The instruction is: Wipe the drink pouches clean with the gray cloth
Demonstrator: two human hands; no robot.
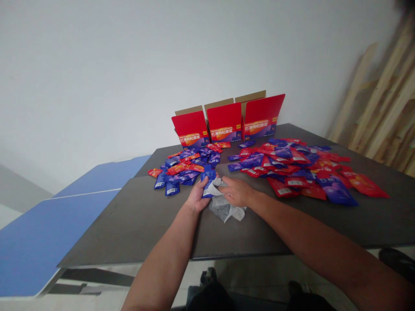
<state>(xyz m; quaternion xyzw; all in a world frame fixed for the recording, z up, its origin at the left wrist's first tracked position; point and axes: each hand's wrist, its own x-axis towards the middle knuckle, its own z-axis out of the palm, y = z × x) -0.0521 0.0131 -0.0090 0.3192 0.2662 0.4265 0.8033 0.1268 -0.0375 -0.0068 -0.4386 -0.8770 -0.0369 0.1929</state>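
Observation:
In my left hand (197,196) is a blue pouch (208,174), gripped along its side and tilted upward. My right hand (237,191) pinches a thin whitish cloth (235,212) against the front of that pouch. The rest of the cloth hangs crumpled onto the dark table (155,224). Just beyond my left hand lies a loose pile of blue and red pouches (183,166). A larger heap of red and blue pouches (292,162) spreads to the right of my right hand.
Three red cartons with raised flaps, a left one (191,129), a middle one (224,121) and a right one (263,116), stand at the table's back. A blue table (81,203) adjoins on the left. Wooden planks (382,103) lean at the right wall.

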